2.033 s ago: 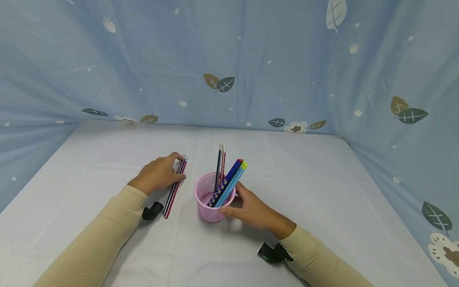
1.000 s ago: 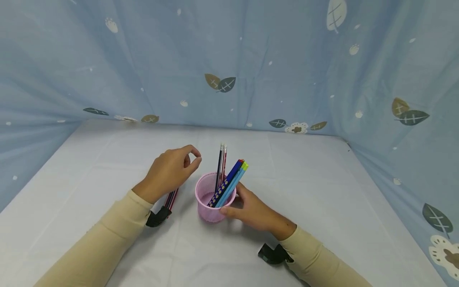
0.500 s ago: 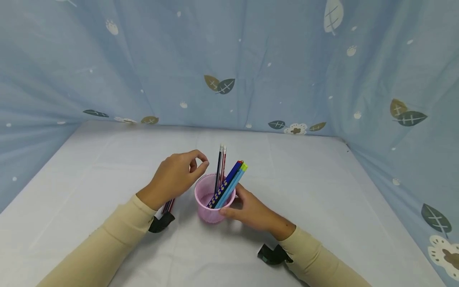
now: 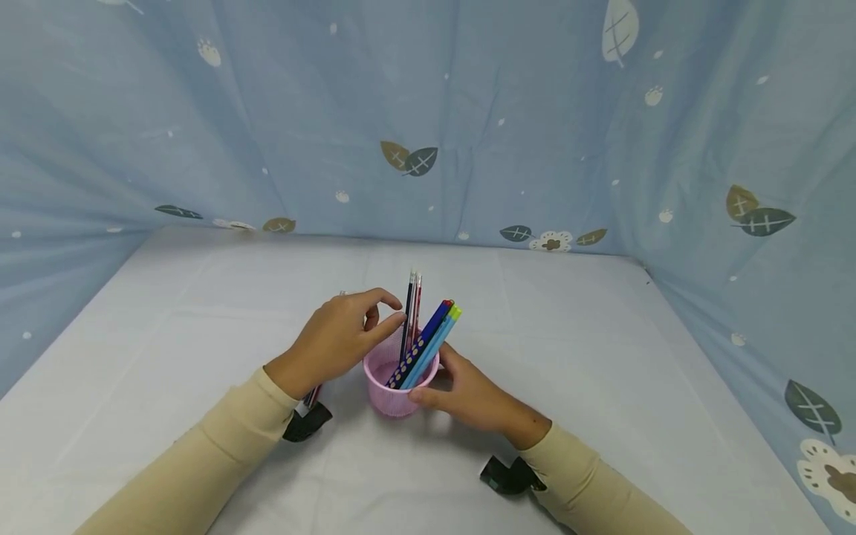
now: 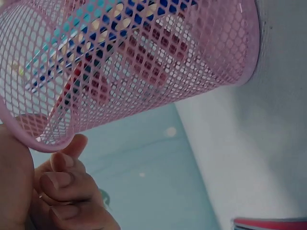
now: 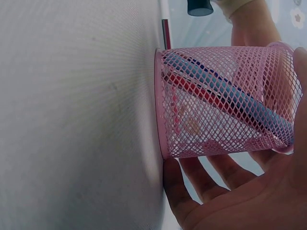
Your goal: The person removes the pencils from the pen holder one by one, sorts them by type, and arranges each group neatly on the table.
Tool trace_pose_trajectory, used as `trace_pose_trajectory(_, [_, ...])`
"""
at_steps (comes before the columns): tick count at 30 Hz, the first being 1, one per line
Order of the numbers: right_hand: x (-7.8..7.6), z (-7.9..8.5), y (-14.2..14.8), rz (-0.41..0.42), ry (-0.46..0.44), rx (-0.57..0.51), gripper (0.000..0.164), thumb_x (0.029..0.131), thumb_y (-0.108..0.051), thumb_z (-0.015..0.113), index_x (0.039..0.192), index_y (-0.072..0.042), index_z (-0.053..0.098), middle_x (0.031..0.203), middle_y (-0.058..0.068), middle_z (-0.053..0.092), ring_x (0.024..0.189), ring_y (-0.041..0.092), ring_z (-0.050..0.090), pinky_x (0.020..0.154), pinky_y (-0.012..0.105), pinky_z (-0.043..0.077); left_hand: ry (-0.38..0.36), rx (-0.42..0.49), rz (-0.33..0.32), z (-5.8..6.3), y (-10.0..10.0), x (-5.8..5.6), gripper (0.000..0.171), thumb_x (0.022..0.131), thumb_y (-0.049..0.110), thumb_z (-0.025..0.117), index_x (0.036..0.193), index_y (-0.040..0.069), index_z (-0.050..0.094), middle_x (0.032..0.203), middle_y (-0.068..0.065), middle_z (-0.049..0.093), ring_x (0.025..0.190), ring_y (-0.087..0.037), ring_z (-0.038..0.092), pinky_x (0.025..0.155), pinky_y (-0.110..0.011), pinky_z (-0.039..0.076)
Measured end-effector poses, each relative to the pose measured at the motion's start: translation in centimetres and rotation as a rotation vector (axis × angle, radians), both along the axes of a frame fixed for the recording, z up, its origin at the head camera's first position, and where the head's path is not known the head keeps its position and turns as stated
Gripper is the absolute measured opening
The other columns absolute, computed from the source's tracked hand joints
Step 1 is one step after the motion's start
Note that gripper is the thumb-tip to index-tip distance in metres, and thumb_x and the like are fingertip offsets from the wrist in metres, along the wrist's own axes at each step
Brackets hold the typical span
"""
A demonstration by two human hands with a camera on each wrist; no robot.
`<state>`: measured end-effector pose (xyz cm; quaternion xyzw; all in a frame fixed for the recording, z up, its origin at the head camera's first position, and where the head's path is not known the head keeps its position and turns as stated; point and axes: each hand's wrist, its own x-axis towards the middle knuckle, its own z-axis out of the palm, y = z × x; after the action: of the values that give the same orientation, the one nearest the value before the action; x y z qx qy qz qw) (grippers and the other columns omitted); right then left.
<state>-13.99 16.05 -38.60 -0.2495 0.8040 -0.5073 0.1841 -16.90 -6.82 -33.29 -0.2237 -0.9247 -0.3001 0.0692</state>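
A pink mesh pencil cup (image 4: 388, 401) stands upright on the white cloth. My right hand (image 4: 478, 390) grips it from the right, thumb on the near rim and fingers round the side. Slim pencils (image 4: 409, 305) in dark and red stand in it. Leaning right are a dark blue dotted pencil (image 4: 406, 362) and light blue pencils (image 4: 428, 355) with yellow-green ends. My left hand (image 4: 334, 334) hovers at the rim's left, thumb and forefinger apart beside the slim pencils; its other fingers curl loosely (image 5: 62, 191). Contact with the pencils cannot be made out.
Striped dark and red pencils (image 4: 312, 395) lie on the white cloth (image 4: 588, 371), mostly hidden under my left wrist. A black wrist camera (image 4: 307, 422) hangs there, another black camera (image 4: 511, 475) at the right wrist. A blue patterned curtain (image 4: 521, 134) rises behind.
My left hand has left the pencils lying on the cloth and moved right to the cup's rim, its thumb and forefinger parting. The right hand and cup have stayed put.
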Motion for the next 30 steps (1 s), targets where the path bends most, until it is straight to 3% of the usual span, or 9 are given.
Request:
trace_pose_trajectory(9, [0.0, 0.16, -0.31, 0.012, 0.001, -0.009, 0.094, 0.093, -0.047, 0.067, 0.162, -0.023, 0.007, 0.16, 0.008, 0.035, 0.141, 0.029, 0.045, 0.115, 0.052, 0.037, -0.01, 0.036, -0.019, -0.16, 0.12, 0.09, 0.029, 0.095, 0.037, 0.068, 0.116, 0.018, 0.07, 0.062, 0.003, 0.043, 0.052, -0.01, 0.036, 0.061, -0.03, 0.035])
trace_pose_trajectory(19, [0.1, -0.04, -0.23, 0.003, 0.012, -0.021, 0.093, 0.093, -0.044, 0.067, 0.162, -0.02, 0.008, 0.159, 0.01, 0.035, 0.141, 0.031, 0.044, 0.115, 0.055, 0.035, -0.129, 0.162, -0.068, -0.45, 0.33, -0.03, 0.021, 0.092, 0.032, 0.072, 0.108, 0.019, 0.073, 0.063, 0.004, 0.04, 0.055, -0.01, 0.037, 0.052, -0.025, 0.034])
trace_pose_trajectory(30, [0.08, -0.28, -0.19, 0.007, 0.012, -0.039, 0.092, 0.094, -0.041, 0.067, 0.162, -0.021, 0.007, 0.162, 0.01, 0.031, 0.142, 0.032, 0.043, 0.115, 0.055, 0.035, -0.168, 0.176, -0.048, -0.68, 0.24, -0.16, 0.015, 0.092, 0.036, 0.072, 0.102, 0.025, 0.071, 0.064, 0.004, 0.041, 0.055, -0.01, 0.037, 0.051, -0.024, 0.032])
